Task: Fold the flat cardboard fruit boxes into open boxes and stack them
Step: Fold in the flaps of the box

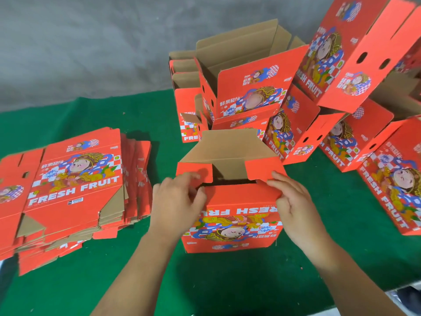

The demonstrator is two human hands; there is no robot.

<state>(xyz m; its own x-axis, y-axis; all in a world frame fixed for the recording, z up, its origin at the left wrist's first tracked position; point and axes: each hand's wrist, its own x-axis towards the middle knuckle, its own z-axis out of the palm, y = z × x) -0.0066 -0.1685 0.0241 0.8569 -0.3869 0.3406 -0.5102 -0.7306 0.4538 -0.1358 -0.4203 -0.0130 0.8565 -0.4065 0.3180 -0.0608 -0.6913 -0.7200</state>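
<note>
Surface: green felt-covered tabletop [227, 281].
Left hand [175, 201]: pinching red half-folded cardboard fruit box [232, 224] flap.
Right hand [293, 206]: gripping opposite flap.
Left: flat red box stack [68, 190].

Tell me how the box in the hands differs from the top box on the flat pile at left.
The box in the hands stands upright and opened, flaps raised, with its print upside down to the camera. The top flat box lies collapsed on the pile, print upright. Left hand and right hand grip only the first. Both are red "FRESH FRUIT" cardboard.
</note>
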